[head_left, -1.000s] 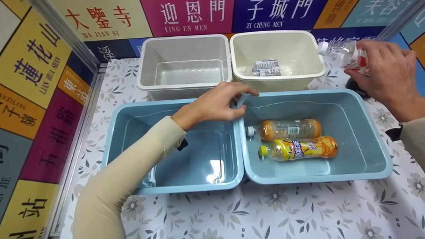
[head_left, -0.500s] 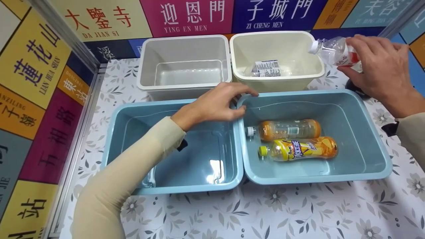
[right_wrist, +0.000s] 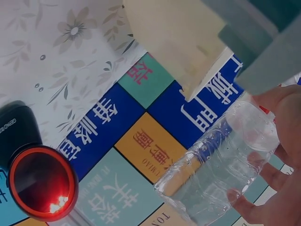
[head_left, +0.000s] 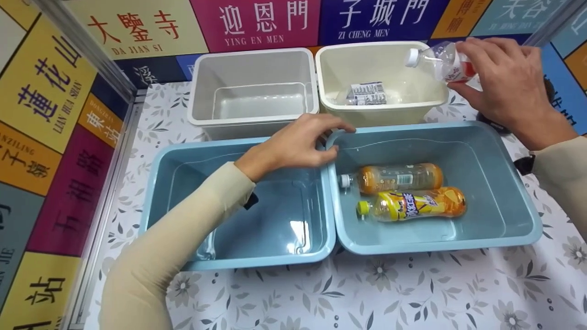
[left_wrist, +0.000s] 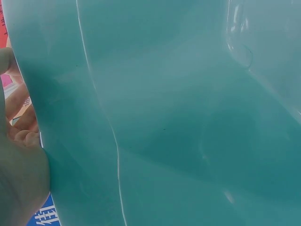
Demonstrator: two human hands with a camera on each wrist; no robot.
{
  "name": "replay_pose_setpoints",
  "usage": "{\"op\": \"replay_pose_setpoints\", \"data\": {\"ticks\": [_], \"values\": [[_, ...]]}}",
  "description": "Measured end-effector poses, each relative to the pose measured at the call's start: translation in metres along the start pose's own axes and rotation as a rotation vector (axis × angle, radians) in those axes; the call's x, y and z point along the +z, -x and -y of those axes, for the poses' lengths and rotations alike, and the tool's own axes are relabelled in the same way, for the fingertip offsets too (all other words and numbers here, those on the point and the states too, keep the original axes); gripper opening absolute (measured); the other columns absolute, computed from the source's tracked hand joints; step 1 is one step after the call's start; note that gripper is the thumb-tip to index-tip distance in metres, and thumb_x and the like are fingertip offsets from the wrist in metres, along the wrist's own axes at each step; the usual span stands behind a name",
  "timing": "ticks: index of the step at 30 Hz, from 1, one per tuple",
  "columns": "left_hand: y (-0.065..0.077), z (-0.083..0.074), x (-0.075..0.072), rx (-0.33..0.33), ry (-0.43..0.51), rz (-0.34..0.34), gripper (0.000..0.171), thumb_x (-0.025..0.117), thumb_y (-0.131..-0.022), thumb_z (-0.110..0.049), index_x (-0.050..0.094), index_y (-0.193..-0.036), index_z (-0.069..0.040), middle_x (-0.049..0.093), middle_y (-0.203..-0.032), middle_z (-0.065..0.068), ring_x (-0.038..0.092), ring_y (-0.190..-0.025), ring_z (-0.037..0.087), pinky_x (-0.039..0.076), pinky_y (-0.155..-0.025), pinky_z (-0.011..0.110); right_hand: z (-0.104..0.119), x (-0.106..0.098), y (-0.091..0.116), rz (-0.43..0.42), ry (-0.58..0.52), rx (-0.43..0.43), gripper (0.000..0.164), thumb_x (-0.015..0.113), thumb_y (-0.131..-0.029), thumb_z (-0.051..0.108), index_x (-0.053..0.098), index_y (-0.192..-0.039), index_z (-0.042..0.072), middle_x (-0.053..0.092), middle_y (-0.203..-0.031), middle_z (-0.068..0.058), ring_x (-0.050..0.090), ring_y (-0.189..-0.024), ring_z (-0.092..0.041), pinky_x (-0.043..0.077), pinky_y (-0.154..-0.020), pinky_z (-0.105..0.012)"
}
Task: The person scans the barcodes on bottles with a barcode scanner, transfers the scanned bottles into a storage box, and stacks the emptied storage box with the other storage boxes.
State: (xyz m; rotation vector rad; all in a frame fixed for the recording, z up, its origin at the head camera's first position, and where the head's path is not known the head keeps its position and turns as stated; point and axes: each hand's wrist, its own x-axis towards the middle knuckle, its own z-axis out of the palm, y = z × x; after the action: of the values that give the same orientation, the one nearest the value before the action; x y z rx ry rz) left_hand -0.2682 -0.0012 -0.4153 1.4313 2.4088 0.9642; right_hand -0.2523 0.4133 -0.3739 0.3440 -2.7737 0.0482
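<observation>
In the head view my right hand (head_left: 509,82) grips a clear plastic bottle (head_left: 438,59) with a white cap and a red-and-white label. The bottle lies tilted sideways, its cap over the cream bin (head_left: 435,103). In the right wrist view the fingers curl round the bottle (right_wrist: 221,160). My left hand (head_left: 298,142) holds the back left corner of the right blue bin (head_left: 440,247). A bottle with orange ends (head_left: 399,178) and a yellow-labelled tea bottle (head_left: 412,204) lie in that blue bin. Inside the cream bin is a clear bottle with a printed label (head_left: 367,93).
A second blue bin (head_left: 257,262) stands at left, under my left forearm. Behind it is a grey bin (head_left: 254,120). A black object (head_left: 493,123) sits beyond the right blue bin. Panels with printed characters (head_left: 261,23) wall off the back and left of the flowered tabletop (head_left: 380,293).
My right hand has carried the clear bottle leftward, so its cap has come from beside the cream bin's right rim to over the bin. The left hand has stayed put.
</observation>
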Motion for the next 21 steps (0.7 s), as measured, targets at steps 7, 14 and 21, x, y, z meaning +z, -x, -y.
{"op": "replay_pose_setpoints", "data": {"ticks": [7, 14, 21], "values": [[0.001, -0.001, -0.001, -0.017, 0.004, 0.012, 0.048, 0.066, -0.098, -0.025, 0.066, -0.146, -0.018, 0.072, -0.141, -0.003, 0.065, -0.099, 0.007, 0.057, -0.087, 0.019, 0.006, 0.001, -0.007, -0.005, 0.0, -0.029, 0.079, 0.077, -0.098, 0.023, 0.039, -0.167, 0.021, 0.044, -0.171, -0.015, 0.041, -0.153, -0.047, 0.03, -0.122, -0.074], [0.001, -0.001, 0.0, 0.004, 0.014, 0.007, 0.049, 0.065, -0.097, -0.024, 0.067, -0.145, -0.017, 0.072, -0.14, -0.003, 0.065, -0.096, 0.007, 0.056, -0.085, 0.019, 0.008, 0.001, -0.011, -0.018, -0.003, -0.057, 0.078, 0.078, -0.097, 0.023, 0.041, -0.166, 0.021, 0.046, -0.169, -0.016, 0.043, -0.152, -0.047, 0.032, -0.12, -0.074], [0.001, 0.0, -0.001, 0.022, 0.014, -0.006, 0.049, 0.065, -0.096, -0.024, 0.068, -0.144, -0.015, 0.073, -0.138, -0.001, 0.066, -0.096, 0.01, 0.058, -0.086, 0.024, 0.011, -0.003, -0.015, -0.025, -0.006, -0.077, 0.079, 0.079, -0.097, 0.022, 0.041, -0.166, 0.022, 0.047, -0.169, -0.014, 0.044, -0.151, -0.047, 0.031, -0.12, -0.074]]}}
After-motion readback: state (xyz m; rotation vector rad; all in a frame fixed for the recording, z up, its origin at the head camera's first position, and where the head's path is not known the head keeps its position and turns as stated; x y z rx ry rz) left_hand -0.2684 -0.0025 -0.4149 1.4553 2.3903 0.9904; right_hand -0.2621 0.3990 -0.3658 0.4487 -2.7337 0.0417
